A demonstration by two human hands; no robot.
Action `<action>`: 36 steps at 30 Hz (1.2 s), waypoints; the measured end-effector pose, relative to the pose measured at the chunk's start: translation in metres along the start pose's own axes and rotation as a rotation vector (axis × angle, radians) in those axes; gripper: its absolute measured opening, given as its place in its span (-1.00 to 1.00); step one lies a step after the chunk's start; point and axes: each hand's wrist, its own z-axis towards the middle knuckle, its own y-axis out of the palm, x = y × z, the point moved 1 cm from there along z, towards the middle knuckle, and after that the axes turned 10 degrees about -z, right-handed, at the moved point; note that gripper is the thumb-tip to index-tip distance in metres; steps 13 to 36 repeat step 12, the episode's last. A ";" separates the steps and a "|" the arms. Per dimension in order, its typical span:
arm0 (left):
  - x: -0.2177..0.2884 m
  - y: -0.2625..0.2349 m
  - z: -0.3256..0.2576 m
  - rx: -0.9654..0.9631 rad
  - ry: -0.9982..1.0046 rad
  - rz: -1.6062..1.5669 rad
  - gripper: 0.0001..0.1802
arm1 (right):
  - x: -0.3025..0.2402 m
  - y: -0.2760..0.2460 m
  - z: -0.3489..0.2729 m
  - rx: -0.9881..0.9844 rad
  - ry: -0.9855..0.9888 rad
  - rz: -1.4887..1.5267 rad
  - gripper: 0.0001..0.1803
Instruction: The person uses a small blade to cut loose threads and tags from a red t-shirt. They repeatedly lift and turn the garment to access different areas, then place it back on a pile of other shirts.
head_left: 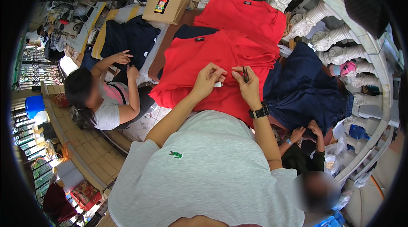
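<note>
In front of me a red garment (191, 63) lies spread, with more red cloth beneath and beyond it. My left hand (209, 80) is closed in a pinch over it; what its fingertips hold is too small to make out. A small white label (218, 85) shows just under those fingers. My right hand (248, 85) is close by on the right, gripping a small dark pair of thread snips (245, 74) that points away from me. Its thumb and forefinger reach toward the left fingertips, and a dark watch (259, 111) circles that wrist.
Another red garment (242, 12) lies at the far side, beside a cardboard box (163, 5). A person (106, 99) on the left handles a navy garment (129, 39). On the right, another person's hands (307, 132) touch navy cloth (304, 86). White balusters (335, 39) line the far right.
</note>
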 end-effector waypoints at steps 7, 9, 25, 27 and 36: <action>0.004 0.008 0.002 -0.092 0.009 0.322 -0.87 | 0.003 0.002 -0.007 0.040 0.074 0.053 -0.87; -0.002 0.003 0.006 -0.087 -0.028 0.296 -0.84 | 0.000 0.003 -0.007 0.059 0.035 0.044 -0.87; -0.004 0.004 0.004 -0.022 -0.094 0.150 -0.81 | -0.001 0.002 -0.008 0.067 0.021 0.034 -0.87; -0.004 0.004 0.004 -0.022 -0.094 0.150 -0.81 | -0.001 0.002 -0.008 0.067 0.021 0.034 -0.87; -0.004 0.004 0.004 -0.022 -0.094 0.150 -0.81 | -0.001 0.002 -0.008 0.067 0.021 0.034 -0.87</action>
